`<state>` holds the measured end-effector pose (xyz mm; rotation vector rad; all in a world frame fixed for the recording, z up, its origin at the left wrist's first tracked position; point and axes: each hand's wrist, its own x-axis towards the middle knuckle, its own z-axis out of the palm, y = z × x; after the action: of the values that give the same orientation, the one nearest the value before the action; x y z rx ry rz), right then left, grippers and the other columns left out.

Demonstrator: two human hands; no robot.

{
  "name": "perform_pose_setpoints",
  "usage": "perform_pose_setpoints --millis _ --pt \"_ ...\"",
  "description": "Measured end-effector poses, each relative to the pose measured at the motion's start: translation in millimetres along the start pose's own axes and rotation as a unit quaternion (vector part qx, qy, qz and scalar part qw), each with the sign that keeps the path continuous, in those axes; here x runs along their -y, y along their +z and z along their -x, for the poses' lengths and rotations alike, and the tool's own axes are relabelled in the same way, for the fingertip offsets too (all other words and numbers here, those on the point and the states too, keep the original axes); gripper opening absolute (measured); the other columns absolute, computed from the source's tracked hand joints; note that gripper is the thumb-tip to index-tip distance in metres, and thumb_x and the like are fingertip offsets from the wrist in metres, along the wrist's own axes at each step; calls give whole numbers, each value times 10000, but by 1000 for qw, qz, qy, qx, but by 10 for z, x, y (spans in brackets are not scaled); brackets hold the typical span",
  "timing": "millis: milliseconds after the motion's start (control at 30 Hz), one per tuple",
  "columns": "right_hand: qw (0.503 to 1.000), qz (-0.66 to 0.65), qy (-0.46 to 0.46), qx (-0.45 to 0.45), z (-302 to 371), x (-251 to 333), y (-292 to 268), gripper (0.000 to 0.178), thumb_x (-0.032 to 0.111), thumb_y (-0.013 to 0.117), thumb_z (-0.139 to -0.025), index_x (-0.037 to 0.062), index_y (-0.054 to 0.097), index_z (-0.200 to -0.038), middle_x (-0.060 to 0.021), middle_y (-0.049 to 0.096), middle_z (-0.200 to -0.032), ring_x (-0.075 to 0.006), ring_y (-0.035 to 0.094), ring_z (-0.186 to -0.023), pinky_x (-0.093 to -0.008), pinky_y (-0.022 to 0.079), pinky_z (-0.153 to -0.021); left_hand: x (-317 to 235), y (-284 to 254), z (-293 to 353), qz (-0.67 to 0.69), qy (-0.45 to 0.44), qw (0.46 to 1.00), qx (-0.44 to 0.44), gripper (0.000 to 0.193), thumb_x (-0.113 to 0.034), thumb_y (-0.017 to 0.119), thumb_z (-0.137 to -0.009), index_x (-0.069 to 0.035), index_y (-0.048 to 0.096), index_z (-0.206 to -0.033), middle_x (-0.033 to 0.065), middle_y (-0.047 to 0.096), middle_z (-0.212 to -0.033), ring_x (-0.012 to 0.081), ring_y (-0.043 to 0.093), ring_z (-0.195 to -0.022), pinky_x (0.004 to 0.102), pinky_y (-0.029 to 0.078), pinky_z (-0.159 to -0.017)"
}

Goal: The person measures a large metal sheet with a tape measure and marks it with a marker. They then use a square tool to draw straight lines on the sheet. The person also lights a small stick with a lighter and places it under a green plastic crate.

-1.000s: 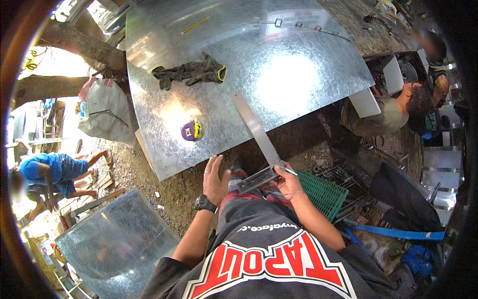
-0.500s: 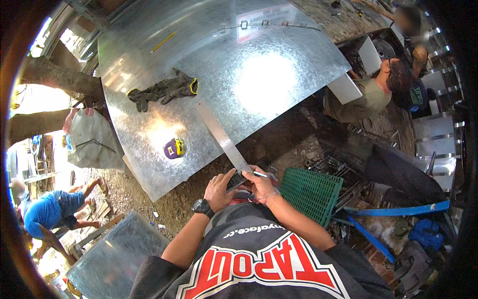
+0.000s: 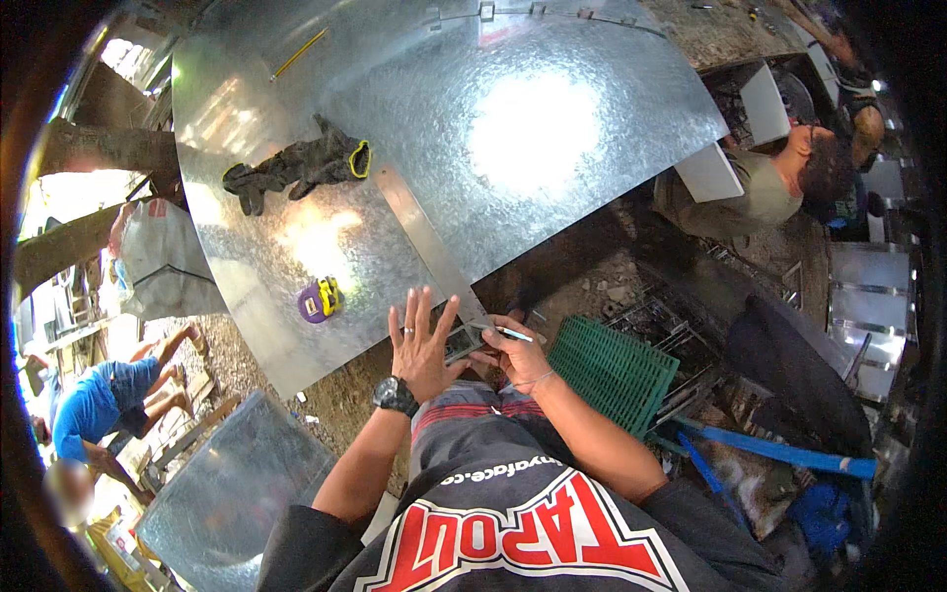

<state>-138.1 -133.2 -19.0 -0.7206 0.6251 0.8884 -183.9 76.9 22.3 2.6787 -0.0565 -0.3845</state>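
Sheet metal (image 3: pixel 513 128) fills the ground ahead, a metal strip (image 3: pixel 424 237) lying across it toward the person. Left hand (image 3: pixel 422 345), fingers spread, presses flat on the strip's near end. Right hand (image 3: pixel 518 357) pinches a pen (image 3: pixel 511 333) beside it. Nearby on the sheet lie gloves (image 3: pixel 296 168), a tape measure (image 3: pixel 321 299) and a pencil (image 3: pixel 299 53). A green crate (image 3: pixel 612 373) sits right of the hands.

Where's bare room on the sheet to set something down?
Most of the metal sheet is bare: the wide stretch right of the ruler, and the strip between the glove and the pencil. It is crowded at the near edge, around the tape measure, left hand and right hand.
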Motion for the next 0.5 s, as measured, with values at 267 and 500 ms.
perform_pose_setpoints --millis 267,500 --pt "999 -9 48 24 -220 334 -147 316 106 716 -1011 51 637 -1312 -84 711 -1223 -244 716 -1118 -456 613 -1013 -26 -56 -534 -17 -18 999 47 1271 -459 910 -622 -362 235 -1695 231 62 -1768 426 1 -1642 756 -36 -1228" --pt "997 74 27 8 -350 763 -309 324 146 705 -1025 43 643 -1325 -98 731 -1190 -230 735 -1078 -406 622 -938 -143 -77 -983 -20 -11 999 31 1228 -482 874 -629 -377 260 -1688 223 76 -1770 416 17 -1643 757 -59 -1224"
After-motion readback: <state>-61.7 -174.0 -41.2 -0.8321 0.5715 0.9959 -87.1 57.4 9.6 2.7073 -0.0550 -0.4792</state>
